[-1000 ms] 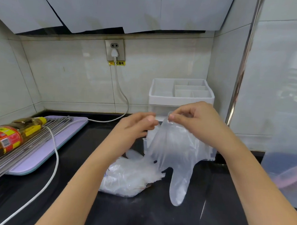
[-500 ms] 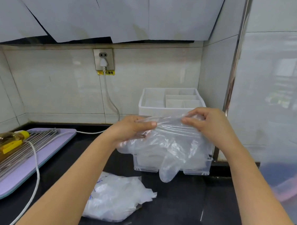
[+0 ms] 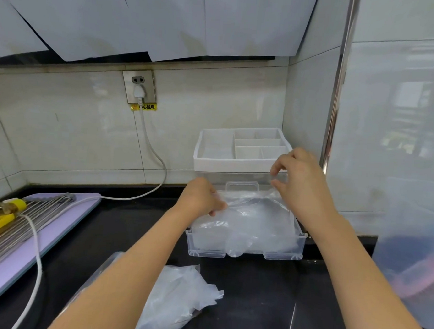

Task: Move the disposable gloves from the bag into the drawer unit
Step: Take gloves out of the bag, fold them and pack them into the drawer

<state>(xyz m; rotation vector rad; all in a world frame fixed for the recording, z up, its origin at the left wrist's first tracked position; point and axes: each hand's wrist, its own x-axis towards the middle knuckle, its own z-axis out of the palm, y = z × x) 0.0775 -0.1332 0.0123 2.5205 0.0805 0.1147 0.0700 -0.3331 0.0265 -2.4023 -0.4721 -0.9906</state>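
Note:
A white drawer unit (image 3: pixel 236 162) with a divided top tray stands against the back wall. Its clear lower drawer (image 3: pixel 207 251) is pulled out toward me. Thin transparent disposable gloves (image 3: pixel 248 225) lie crumpled inside it, one finger drooping over the front lip. My left hand (image 3: pixel 202 198) pinches the gloves' left edge over the drawer. Above the drawer's right side, my right hand (image 3: pixel 299 183) hovers with thumb and fingers apart and holds nothing. The plastic bag (image 3: pixel 180 299) with more gloves lies on the black counter in front, partly behind my left forearm.
A purple board (image 3: pixel 59 229) with a metal rack (image 3: pixel 21 225) and an oil bottle (image 3: pixel 0 212) sits at the left. A white cable (image 3: pixel 152 151) runs from the wall socket (image 3: pixel 139 86) across it. A translucent tub (image 3: pixel 410 279) stands at the right.
Both hands carried the glove forward and lowered it into the open drawer. My right hand let go of its edge, while the left still holds on.

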